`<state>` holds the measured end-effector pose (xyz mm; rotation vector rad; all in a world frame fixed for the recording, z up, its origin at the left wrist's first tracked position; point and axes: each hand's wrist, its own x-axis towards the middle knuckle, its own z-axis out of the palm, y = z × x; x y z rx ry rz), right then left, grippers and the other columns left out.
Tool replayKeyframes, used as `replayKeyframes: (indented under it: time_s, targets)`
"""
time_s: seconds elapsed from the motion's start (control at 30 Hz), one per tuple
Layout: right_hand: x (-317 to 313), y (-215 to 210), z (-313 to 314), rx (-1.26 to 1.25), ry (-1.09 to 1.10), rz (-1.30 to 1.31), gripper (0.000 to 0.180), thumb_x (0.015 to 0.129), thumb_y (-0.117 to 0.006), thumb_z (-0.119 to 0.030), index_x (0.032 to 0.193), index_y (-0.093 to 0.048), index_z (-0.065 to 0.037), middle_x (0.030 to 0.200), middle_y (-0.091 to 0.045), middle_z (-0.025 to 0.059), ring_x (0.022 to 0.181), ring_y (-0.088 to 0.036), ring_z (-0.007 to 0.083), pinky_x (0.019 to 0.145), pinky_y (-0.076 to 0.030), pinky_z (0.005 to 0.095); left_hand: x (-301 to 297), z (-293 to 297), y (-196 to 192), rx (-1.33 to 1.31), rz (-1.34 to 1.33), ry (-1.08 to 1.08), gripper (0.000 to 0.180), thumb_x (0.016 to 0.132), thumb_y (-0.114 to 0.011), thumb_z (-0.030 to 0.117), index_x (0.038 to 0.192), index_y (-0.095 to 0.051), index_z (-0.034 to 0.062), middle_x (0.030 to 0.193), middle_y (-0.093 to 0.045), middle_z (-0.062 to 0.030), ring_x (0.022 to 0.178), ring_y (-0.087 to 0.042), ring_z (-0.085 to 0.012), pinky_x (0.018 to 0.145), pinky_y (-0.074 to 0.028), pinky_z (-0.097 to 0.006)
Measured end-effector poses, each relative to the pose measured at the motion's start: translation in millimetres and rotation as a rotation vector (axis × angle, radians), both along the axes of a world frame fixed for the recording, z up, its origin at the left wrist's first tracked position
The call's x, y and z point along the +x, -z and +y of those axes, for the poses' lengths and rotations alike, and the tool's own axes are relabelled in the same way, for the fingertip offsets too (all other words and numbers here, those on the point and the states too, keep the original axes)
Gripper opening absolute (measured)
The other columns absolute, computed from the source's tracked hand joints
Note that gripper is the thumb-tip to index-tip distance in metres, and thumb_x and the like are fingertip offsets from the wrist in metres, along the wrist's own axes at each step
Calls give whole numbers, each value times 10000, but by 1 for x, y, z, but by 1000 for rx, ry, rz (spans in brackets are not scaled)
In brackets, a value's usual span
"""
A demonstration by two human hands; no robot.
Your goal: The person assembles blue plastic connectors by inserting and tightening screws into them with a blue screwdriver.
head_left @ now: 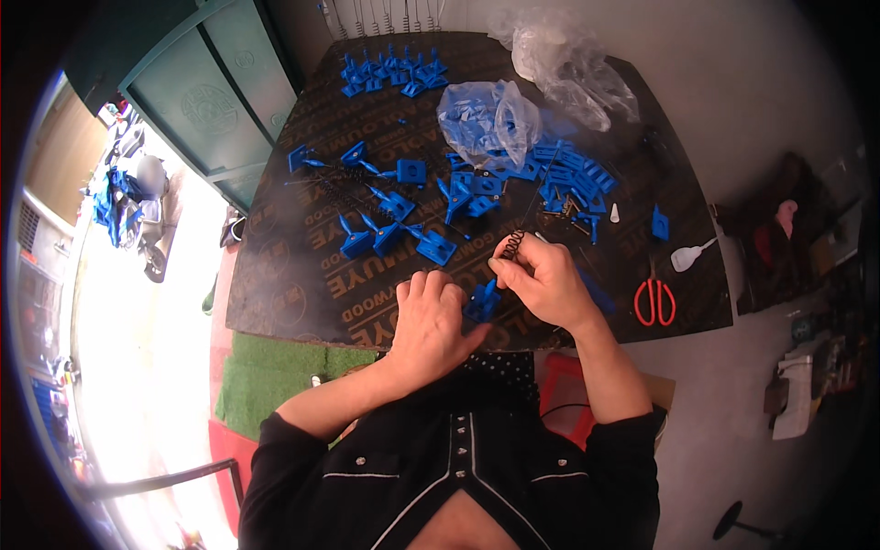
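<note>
My right hand (547, 282) is closed in a pinch on a black coil spring (514, 245), whose coils stick out above the thumb and forefinger. Just below those fingertips, a small blue plastic part (482, 301) with a narrow post stands tilted near the table's front edge. My left hand (427, 323) rests on the table beside this part, its fingers bent and its thumb against the base, so that the base sits between thumb and forefinger. Whether the spring touches the post I cannot tell.
Blue parts with springs (390, 203) lie at the left, and finished-looking blue pieces (394, 71) stand at the back. Clear plastic bags (490, 124) and a heap of blue parts (577, 179) are beyond my right hand. Red-handled scissors (655, 302) lie at the right.
</note>
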<state>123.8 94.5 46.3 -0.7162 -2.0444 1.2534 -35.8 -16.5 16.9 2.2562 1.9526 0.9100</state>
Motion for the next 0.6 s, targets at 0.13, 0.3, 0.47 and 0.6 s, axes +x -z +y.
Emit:
replayKeyframes:
  time_s: [0.13, 0.3, 0.47, 0.6]
  targets:
    - [-1, 5, 2, -8, 42, 47, 141, 888, -635, -103, 847, -586, 22, 630, -610, 65, 575, -570, 99, 534, -451, 262, 1, 2, 0, 1, -14, 4, 439, 583, -814, 221, 885, -562, 28, 955, -511, -114, 904, -485, -298, 776, -357, -417]
    - [-3, 9, 3, -9, 40, 92, 149, 878, -655, -120, 853, -597, 15, 650, -617, 65, 595, -560, 79, 547, -448, 251, 0, 3, 1, 11, -2, -12, 407, 571, -781, 170, 882, -559, 28, 964, -518, -111, 909, -492, -295, 787, -364, -413]
    - [-3, 4, 3, -45, 14, 121, 152, 885, -658, -131, 861, -602, 8, 663, -619, 35, 606, -547, 61, 551, -442, 236, -6, 5, 0, 39, -45, 23, 438, 574, -762, 139, 933, -546, 12, 940, -519, -119, 889, -501, -317, 789, -400, -421]
    - [-1, -5, 8, -75, 4, 127, 157, 897, -653, -139, 861, -602, 5, 675, -622, 13, 613, -556, 45, 548, -440, 218, -11, 7, -10, -21, -130, 11, 440, 614, -766, 123, 969, -536, 2, 888, -543, -125, 796, -547, -303, 736, -455, -387]
